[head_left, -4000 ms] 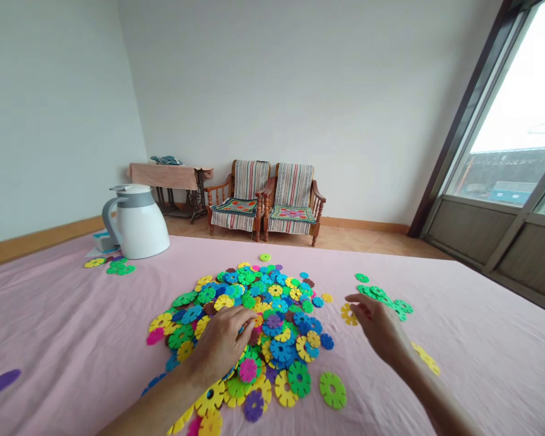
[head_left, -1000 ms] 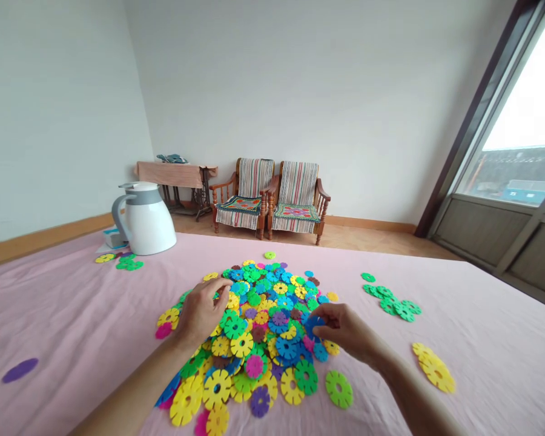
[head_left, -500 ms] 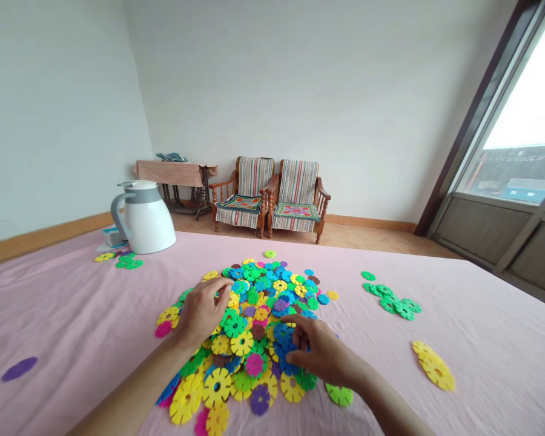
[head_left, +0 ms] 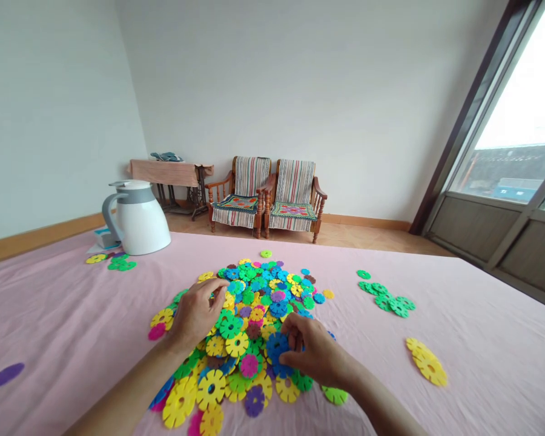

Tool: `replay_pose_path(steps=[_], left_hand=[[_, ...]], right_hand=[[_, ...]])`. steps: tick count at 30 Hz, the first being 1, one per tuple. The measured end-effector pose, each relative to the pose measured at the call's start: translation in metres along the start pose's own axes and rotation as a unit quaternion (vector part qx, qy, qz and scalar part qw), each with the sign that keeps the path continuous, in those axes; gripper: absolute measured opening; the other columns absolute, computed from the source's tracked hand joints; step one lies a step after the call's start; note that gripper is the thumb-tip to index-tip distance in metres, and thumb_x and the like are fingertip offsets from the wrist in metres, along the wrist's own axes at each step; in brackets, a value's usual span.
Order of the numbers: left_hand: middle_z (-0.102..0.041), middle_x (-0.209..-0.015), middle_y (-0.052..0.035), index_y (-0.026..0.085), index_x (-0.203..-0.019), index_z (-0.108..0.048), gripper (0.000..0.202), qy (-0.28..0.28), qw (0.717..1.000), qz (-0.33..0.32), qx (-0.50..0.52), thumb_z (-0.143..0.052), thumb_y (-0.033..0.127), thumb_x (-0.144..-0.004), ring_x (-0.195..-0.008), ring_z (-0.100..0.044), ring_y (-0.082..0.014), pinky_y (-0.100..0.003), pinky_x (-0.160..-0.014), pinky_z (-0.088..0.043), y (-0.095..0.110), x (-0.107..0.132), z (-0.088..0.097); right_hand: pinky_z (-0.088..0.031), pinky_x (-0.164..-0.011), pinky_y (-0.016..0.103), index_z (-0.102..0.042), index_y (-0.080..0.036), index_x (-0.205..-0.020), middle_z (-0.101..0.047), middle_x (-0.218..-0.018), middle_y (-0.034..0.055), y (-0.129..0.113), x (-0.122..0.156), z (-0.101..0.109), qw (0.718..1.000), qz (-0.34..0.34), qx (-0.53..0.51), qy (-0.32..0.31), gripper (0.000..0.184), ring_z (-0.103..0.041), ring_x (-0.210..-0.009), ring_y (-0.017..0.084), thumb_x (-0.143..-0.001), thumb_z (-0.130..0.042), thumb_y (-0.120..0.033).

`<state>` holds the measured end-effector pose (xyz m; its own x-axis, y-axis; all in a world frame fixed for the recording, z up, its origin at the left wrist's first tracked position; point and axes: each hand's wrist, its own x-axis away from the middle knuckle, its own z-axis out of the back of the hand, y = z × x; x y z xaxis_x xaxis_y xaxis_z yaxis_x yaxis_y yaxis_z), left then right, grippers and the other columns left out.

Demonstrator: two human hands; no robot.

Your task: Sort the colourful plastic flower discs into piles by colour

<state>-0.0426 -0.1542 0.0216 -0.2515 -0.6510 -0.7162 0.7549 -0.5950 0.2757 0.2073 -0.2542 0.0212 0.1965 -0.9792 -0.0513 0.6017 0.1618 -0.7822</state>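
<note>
The room's pale wall backs a creased pink cloth. Two chairs stand beyond its far edge. A heap of discs spreads across the near middle; a jug stands well apart at far left. The left hand is over the heap's left side, fingers loosely curled; whether they hold anything, I cannot tell. The right hand has thumb and fingertips set narrowly at a blue disc in the heap; their grip is unclear. Slotted rims could snag, dragging neighbouring discs loose.

two hands, two chairs, one jug, perhaps a hundred-odd discs
</note>
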Motion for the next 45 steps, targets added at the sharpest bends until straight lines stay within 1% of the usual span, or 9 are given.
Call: replay_pose_path(steps=[8, 13, 17, 21, 27, 31, 35, 41, 45], left_hand=[[-0.072, -0.087, -0.0036, 0.021, -0.089, -0.065, 0.020, 0.010, 1.000, -0.009, 0.010, -0.048, 0.029, -0.084, -0.081, -0.067, -0.0204, -0.030, -0.076, -0.051, 0.006, 0.000, 0.004], [-0.071, -0.087, -0.0035, 0.020, -0.090, -0.065, 0.020, 0.003, 1.000, -0.008, 0.011, -0.047, 0.027, -0.084, -0.081, -0.067, -0.0196, -0.029, -0.075, -0.051, 0.007, 0.000, 0.003], [-0.071, -0.088, -0.0035, 0.020, -0.092, -0.064, 0.020, -0.003, 1.000, -0.009, 0.010, -0.046, 0.026, -0.085, -0.083, -0.066, -0.0196, -0.029, -0.076, -0.050, 0.005, 0.001, 0.002], [-0.071, -0.087, -0.0033, 0.020, -0.090, -0.064, 0.019, -0.001, 1.000, -0.015, 0.012, -0.046, 0.026, -0.085, -0.081, -0.066, -0.0193, -0.029, -0.075, -0.050, 0.005, 0.001, 0.002], [-0.070, -0.089, -0.0041, 0.020, -0.090, -0.064, 0.019, 0.001, 0.999, -0.048, -0.002, -0.046, 0.024, -0.086, -0.084, -0.065, -0.0196, -0.031, -0.077, -0.050, 0.011, 0.003, 0.002], [-0.070, -0.086, -0.0049, 0.020, -0.091, -0.064, 0.019, -0.001, 0.996, -0.089, -0.008, -0.045, 0.023, -0.087, -0.083, -0.064, -0.0196, -0.033, -0.077, -0.049, 0.022, 0.005, 0.003], [-0.069, -0.084, -0.0046, 0.019, -0.091, -0.064, 0.018, -0.009, 0.995, -0.102, -0.010, -0.047, 0.022, -0.087, -0.081, -0.063, -0.0192, -0.033, -0.076, -0.049, 0.025, 0.007, 0.004], [-0.069, -0.084, -0.0043, 0.019, -0.091, -0.065, 0.017, -0.017, 0.995, -0.095, -0.015, -0.048, 0.022, -0.087, -0.080, -0.063, -0.0193, -0.033, -0.075, -0.049, 0.023, 0.008, 0.003], [-0.069, -0.083, -0.0044, 0.020, -0.089, -0.065, 0.018, -0.011, 0.995, -0.097, -0.014, -0.048, 0.022, -0.087, -0.079, -0.063, -0.0186, -0.032, -0.074, -0.049, 0.024, 0.008, 0.002]], right_hand=[[-0.031, -0.050, 0.020, -0.055, -0.017, -0.066, -0.045, -0.055, -0.0061, 0.002, -0.002, 0.030, 0.996, 0.016, -0.091, -0.006, 0.011, -0.039, -0.053, 0.007, -0.069, -0.059, -0.028], [-0.031, -0.050, 0.023, -0.061, -0.015, -0.068, -0.049, -0.052, -0.0034, 0.061, -0.008, 0.078, 0.980, -0.062, 0.033, 0.185, 0.024, -0.043, -0.051, 0.010, -0.073, -0.052, -0.037], [-0.033, -0.050, 0.025, -0.063, -0.014, -0.062, -0.055, -0.050, 0.0011, 0.111, -0.004, 0.102, 0.953, -0.164, 0.133, 0.218, 0.025, -0.049, -0.050, 0.013, -0.072, -0.051, -0.034], [-0.036, -0.055, 0.029, -0.067, -0.013, -0.074, -0.064, -0.064, 0.0076, 0.125, -0.001, 0.110, 0.928, -0.191, 0.178, 0.264, 0.027, -0.056, -0.059, 0.019, -0.074, -0.050, -0.034], [-0.041, -0.080, 0.033, -0.065, -0.015, -0.103, -0.067, -0.099, 0.0126, 0.098, -0.013, 0.074, 0.922, -0.132, 0.249, 0.264, 0.036, -0.061, -0.090, 0.023, -0.083, -0.039, -0.029], [-0.022, -0.103, 0.048, -0.051, -0.009, -0.127, -0.053, -0.129, 0.0179, 0.080, -0.019, 0.036, 0.910, -0.091, 0.333, 0.229, 0.051, -0.040, -0.126, 0.031, -0.088, -0.035, -0.038], [-0.015, -0.108, 0.049, -0.044, -0.003, -0.132, -0.044, -0.136, 0.0216, 0.073, -0.023, 0.020, 0.906, -0.099, 0.360, 0.200, 0.062, -0.035, -0.129, 0.033, -0.089, -0.032, -0.047], [-0.023, -0.110, 0.043, -0.036, -0.009, -0.138, -0.032, -0.145, 0.0149, 0.065, -0.028, 0.007, 0.960, -0.043, 0.233, 0.149, 0.067, -0.024, -0.136, 0.028, -0.090, -0.027, -0.054], [-0.026, -0.110, 0.041, -0.041, -0.016, -0.135, -0.037, -0.144, 0.0104, 0.059, -0.023, 0.000, 0.984, 0.014, 0.120, 0.132, 0.059, -0.031, -0.133, 0.023, -0.091, -0.029, -0.053]])
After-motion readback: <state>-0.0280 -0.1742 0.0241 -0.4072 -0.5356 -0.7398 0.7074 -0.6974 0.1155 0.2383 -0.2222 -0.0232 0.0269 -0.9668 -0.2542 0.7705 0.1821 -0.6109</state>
